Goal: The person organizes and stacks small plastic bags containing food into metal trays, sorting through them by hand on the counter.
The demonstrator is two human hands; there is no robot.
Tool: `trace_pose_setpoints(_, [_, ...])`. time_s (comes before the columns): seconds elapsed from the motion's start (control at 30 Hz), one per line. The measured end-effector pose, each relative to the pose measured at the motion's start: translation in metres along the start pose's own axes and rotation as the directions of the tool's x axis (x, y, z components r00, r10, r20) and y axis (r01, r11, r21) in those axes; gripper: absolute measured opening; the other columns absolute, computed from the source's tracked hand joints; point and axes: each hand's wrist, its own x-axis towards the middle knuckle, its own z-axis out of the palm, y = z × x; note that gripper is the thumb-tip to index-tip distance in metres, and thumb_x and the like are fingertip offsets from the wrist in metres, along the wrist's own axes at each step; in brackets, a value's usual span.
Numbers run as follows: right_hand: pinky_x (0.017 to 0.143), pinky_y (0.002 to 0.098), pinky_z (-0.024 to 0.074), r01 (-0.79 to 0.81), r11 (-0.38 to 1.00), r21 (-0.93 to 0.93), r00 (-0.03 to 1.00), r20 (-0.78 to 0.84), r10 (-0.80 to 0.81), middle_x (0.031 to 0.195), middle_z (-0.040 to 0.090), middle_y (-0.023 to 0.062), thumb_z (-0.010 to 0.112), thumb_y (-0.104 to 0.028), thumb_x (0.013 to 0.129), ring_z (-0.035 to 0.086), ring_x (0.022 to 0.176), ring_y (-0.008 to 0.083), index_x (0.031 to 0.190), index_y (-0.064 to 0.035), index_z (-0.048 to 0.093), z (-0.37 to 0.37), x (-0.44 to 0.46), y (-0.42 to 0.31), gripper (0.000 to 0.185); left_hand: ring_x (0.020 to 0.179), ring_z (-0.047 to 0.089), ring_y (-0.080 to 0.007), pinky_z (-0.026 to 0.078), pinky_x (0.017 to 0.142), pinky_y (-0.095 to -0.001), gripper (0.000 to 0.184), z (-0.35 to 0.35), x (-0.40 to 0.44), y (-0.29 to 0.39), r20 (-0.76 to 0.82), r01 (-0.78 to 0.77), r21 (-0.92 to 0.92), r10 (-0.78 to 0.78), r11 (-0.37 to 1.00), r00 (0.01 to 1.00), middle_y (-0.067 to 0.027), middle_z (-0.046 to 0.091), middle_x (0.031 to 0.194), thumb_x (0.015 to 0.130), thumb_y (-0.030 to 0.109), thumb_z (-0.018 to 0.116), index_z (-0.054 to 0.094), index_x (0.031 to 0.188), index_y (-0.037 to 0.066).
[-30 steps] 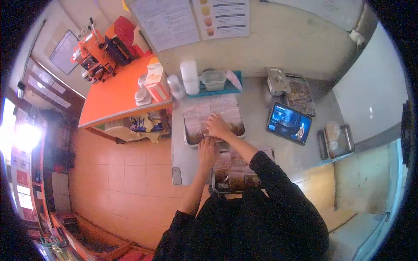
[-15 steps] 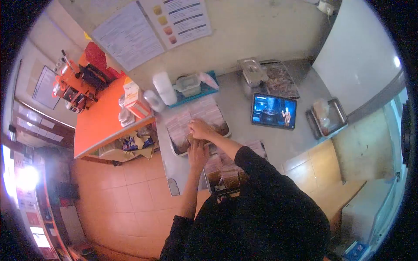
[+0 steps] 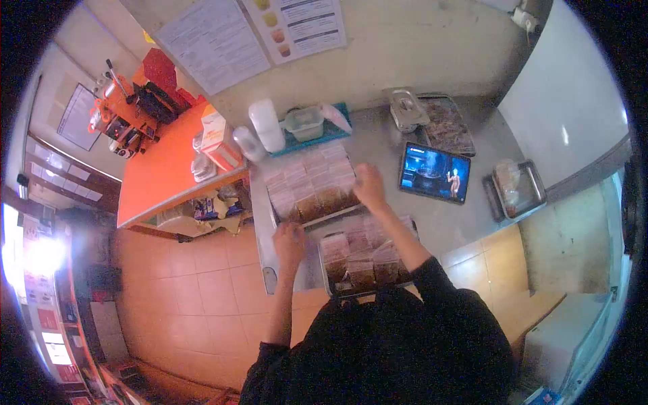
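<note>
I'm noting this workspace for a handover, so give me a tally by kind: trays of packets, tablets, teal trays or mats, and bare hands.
Trays of packets: 2 (far tray, near tray)
Tablets: 1 (tablet)
Teal trays or mats: 1 (teal piece)
Bare hands: 2 (left hand, right hand)
Total: 6

Wearer in a black top [image 3: 398, 344], broad and loose over the torso, its outline rounded at the front. Cloth looks plain and matte; weave and seams lost in dark grain, folds barely readable. Left sleeve [image 3: 266, 364] black, ends partway down the forearm, cuff edge slightly uneven. Right sleeve [image 3: 435, 280] same black, also ends on the forearm, roomy around the arm. Left forearm [image 3: 280, 307] and right forearm [image 3: 403, 239] bare below the cuffs. Left hand [image 3: 289, 243] and right hand [image 3: 370, 189] bare; finer detail blurred.
</note>
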Motion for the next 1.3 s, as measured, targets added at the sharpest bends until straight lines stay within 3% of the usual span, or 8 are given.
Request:
trace_pose_setpoints(0.13, [0.085,0.0472,0.0414,-0.15,0.97,-0.19,0.987,0.035,0.16,0.102,0.056,0.025,0.061,-0.026,0.076,0.052,0.102,0.0378,0.102,0.002,0.05,-0.003,-0.031,0.047,0.04,0.078,0.057,-0.0291,0.047,0.069,-0.0399,0.039,-0.007,-0.005,-0.031,-0.393,0.306,0.114,-0.24,0.945,0.888,-0.0167,0.054,0.095,0.074,0.011,0.065,0.048,0.109,0.005])
trace_pose_setpoints(0.2, [0.082,0.0451,0.0431,-0.305,0.951,-0.06,0.925,0.221,0.31,0.098,0.059,0.023,0.063,-0.028,0.076,0.054,0.098,0.0374,0.098,0.0001,0.052,-0.001,-0.033,0.048,0.037,0.077,0.056,-0.0218,0.05,0.062,-0.0346,0.043,-0.002,0.0,-0.052,0.226,0.709,-0.505,-0.717,0.492,0.659,-0.0145,0.048,0.095,0.077,0.013,0.066,0.043,0.112,0.004])
trace_pose_setpoints(0.53, [0.07,0.0456,0.0457,-0.212,0.964,-0.162,0.961,0.143,0.235,0.077,0.06,0.018,0.066,-0.035,0.076,0.058,0.081,0.0385,0.083,-0.0022,0.053,0.009,-0.018,0.024,0.036,0.08,0.054,-0.02,0.055,0.072,-0.0387,0.059,0.044,-0.016,-0.117,0.201,0.409,-0.722,-0.397,0.558,0.896,-0.0111,0.045,0.094,0.078,0.003,0.059,0.018,0.121,0.011])
trace_pose_setpoints(0.63, [0.07,0.0464,0.0451,-0.245,0.946,-0.212,0.926,0.237,0.293,0.082,0.06,0.0178,0.065,-0.035,0.077,0.057,0.083,0.0375,0.087,-0.0039,0.053,0.015,-0.014,0.029,0.035,0.081,0.052,-0.0181,0.055,0.072,-0.0344,0.055,0.024,-0.005,-0.089,0.439,0.56,-0.827,-0.559,0.054,0.703,-0.0107,0.045,0.094,0.076,0.001,0.059,0.026,0.119,0.009])
trace_pose_setpoints(0.83, [0.074,0.0439,0.0439,-0.003,0.961,-0.275,0.988,-0.149,-0.04,0.096,0.057,0.0146,0.065,-0.023,0.075,0.055,0.088,0.0343,0.097,-0.0069,0.052,-0.002,-0.021,0.013,0.03,0.086,0.052,-0.0224,0.048,0.068,-0.0377,0.045,0.013,0.001,-0.035,0.128,0.602,-0.611,-0.687,0.513,0.716,-0.0124,0.048,0.096,0.07,0.0,0.059,0.041,0.11,0.007])
trace_pose_setpoints(0.9, [0.076,0.0436,0.043,0.093,0.971,-0.222,0.996,0.036,-0.087,0.099,0.056,0.0144,0.064,-0.02,0.075,0.054,0.091,0.0339,0.098,-0.0073,0.053,-0.012,-0.016,-0.001,0.028,0.092,0.051,-0.0311,0.042,0.076,-0.0443,0.041,0.001,0.011,0.016,-0.265,0.339,0.194,-0.284,0.921,0.922,-0.0165,0.05,0.101,0.068,0.003,0.06,0.045,0.107,0.005])
trace_pose_setpoints(1.03, [0.08,0.0441,0.0413,0.281,0.96,-0.021,0.915,0.309,-0.261,0.104,0.054,0.015,0.062,-0.014,0.074,0.051,0.096,0.0339,0.101,-0.0087,0.055,0.003,-0.007,-0.016,0.029,0.099,0.047,-0.0371,0.039,0.083,-0.0467,0.035,0.022,0.025,0.047,0.013,-0.155,0.086,0.154,0.984,0.988,-0.0181,0.049,0.106,0.074,0.009,0.056,0.05,0.108,0.004])
trace_pose_setpoints(1.3, [0.08,0.0446,0.0404,0.318,0.946,-0.069,0.92,0.262,-0.291,0.098,0.053,0.0143,0.062,-0.014,0.072,0.05,0.095,0.0322,0.089,-0.0079,0.058,0.032,0.003,-0.029,0.018,0.105,0.046,-0.0372,0.038,0.085,-0.0468,0.043,0.071,0.035,0.056,0.199,-0.157,0.04,0.146,0.987,0.969,-0.0194,0.046,0.118,0.081,0.018,0.052,0.045,0.12,0.001])
